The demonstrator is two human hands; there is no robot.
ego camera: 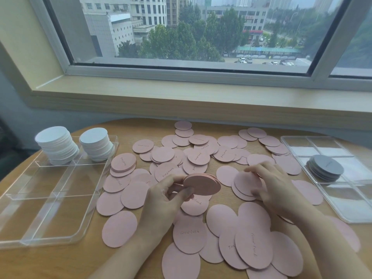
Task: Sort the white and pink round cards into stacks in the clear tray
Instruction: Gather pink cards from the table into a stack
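Round wooden table [128, 264] under a window [191, 31], city buildings and trees outside. Pink round cards [252, 224] scattered loose over most of the tabletop, many overlapping, some printed with script text. Clear tray [60, 200] sits at the left edge, divided into compartments; two stacks of white cards [57, 144] in its two far compartments, nearer compartments bare. Second clear tray [342, 200] at the right edge, holding a short stack of grey cards [326, 168]. Left hand [163, 200] lifted off the table, thumb and fingers pinching a small pink stack [202, 184] by its edge. Right hand [269, 184] fingers curled onto a few overlapping pink cards [244, 183] lying on the table, gripping their edge.
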